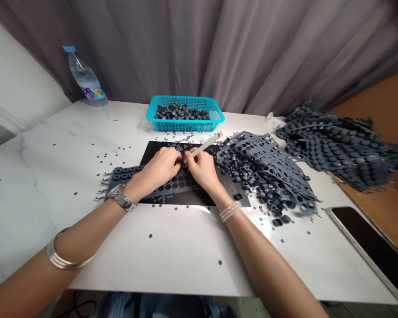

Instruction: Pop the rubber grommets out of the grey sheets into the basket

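On a black mat (152,152) lies a dark grey rubber sheet (126,173), with round parts at its left end and open holes towards its right. My left hand (163,167) rests over the sheet, fingers bent and pressed together; what they hold, if anything, is hidden. Close beside it, my right hand (201,170) is closed around a thin whitish tool (207,143), which slants up to the right. The tool's lower tip is between the hands, near the sheet's upper edge. Loose black ring parts (248,174) lie right of my right hand.
Behind the mat stands a turquoise basket (185,126) of small black parts. Punched-out sheets (278,172) are heaped at the right, a pile of unpunched sheets (338,145) beyond. A bottle (88,81) stands back left, a phone (368,247) lies front right. Small discs are scattered about.
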Available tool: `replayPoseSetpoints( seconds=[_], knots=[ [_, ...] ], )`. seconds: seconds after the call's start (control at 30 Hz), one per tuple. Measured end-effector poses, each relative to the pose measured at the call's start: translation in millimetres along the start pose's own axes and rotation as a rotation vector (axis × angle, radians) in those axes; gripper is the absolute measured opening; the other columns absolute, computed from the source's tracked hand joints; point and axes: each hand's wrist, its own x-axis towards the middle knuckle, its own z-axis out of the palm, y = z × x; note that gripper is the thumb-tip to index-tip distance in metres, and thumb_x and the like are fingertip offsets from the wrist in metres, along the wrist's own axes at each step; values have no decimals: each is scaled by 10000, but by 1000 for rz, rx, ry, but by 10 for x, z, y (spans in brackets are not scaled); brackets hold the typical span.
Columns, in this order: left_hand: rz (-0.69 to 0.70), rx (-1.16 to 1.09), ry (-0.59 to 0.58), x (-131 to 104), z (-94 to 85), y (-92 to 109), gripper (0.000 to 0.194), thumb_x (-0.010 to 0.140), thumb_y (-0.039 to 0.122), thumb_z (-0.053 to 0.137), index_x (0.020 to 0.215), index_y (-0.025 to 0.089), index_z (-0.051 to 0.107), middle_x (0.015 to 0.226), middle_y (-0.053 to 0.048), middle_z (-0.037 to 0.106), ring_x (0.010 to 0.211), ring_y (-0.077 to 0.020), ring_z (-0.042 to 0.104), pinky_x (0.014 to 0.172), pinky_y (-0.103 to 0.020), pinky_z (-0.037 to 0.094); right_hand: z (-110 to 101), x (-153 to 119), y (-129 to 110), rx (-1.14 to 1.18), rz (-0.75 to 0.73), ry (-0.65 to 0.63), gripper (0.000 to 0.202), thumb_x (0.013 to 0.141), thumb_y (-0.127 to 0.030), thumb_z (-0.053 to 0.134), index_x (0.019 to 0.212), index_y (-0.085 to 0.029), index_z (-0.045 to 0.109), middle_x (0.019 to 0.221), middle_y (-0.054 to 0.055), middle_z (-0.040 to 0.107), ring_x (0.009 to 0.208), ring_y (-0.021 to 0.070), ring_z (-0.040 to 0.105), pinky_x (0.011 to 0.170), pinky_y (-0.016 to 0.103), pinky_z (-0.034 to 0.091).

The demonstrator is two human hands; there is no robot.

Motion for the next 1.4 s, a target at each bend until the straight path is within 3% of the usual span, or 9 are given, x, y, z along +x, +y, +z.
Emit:
replayPoseSetpoints(
  seconds=[0.37,0.53,0.67,0.77,0.93,1.03,1.13,1.23,1.4],
  knots=[
    [-29,115,-57,58,-13,39,203,817,193,534,809,148,732,828,-143,727,861,-284,672,751,-361,447,-3,-11,-31,-86,-50,-11,278,940,-252,459,698,-198,585,635,16,636,646,164,626,635,238,378],
    [-42,62,-6,5,-5,73,244,833,169,497,758,150,729,801,-135,722,843,-277,664,749,-359,441,44,-21,-9,-158,-108,-16,243,951,-251,427,779,-195,589,679,25,647,630,167,612,622,249,364],
    [-63,-253,265,-52,-176,25,163,809,187,580,784,172,740,829,-76,728,796,-214,636,768,-322,447,84,-23,-3,-191,-131,-14,240,960,-266,404,826,-195,590,682,42,646,600,175,600,609,264,360],
    [-260,-715,521,-55,-365,-81,78,768,203,681,819,172,730,854,-45,704,750,-145,585,659,-242,449,76,-8,3,-122,-73,-3,248,948,-283,433,779,-196,593,625,33,627,578,173,596,616,264,380],
    [-572,-1665,257,-36,-409,-234,110,786,29,608,722,115,632,764,-66,599,572,-56,458,428,-134,337,24,22,62,181,91,71,312,920,-378,466,707,-195,601,558,3,604,523,148,589,578,244,426],
    [-679,-2008,165,-77,-362,-252,136,810,4,512,801,111,597,837,-115,605,597,-71,496,444,-132,400,-19,32,92,360,160,162,311,900,-402,486,725,-179,614,544,-3,599,471,127,564,544,237,438],
    [-667,-2250,150,-126,-365,-250,175,750,14,477,878,89,571,856,-139,594,671,-111,558,502,-162,482,-76,59,80,456,191,203,302,885,-392,500,724,-165,615,528,-2,589,446,114,547,500,224,425],
    [-624,-2322,156,-131,-373,-255,140,747,21,474,824,100,561,770,-101,567,661,-112,566,491,-147,482,-106,115,49,457,188,151,299,880,-395,498,729,-163,613,536,1,597,440,112,546,464,215,408],
    [-590,-2046,92,-81,-281,-268,196,800,-43,519,874,67,663,833,-110,615,704,-96,581,559,-138,498,30,172,66,289,107,7,311,884,-390,487,706,-171,618,523,-11,594,430,108,536,495,217,421]
  ],
)
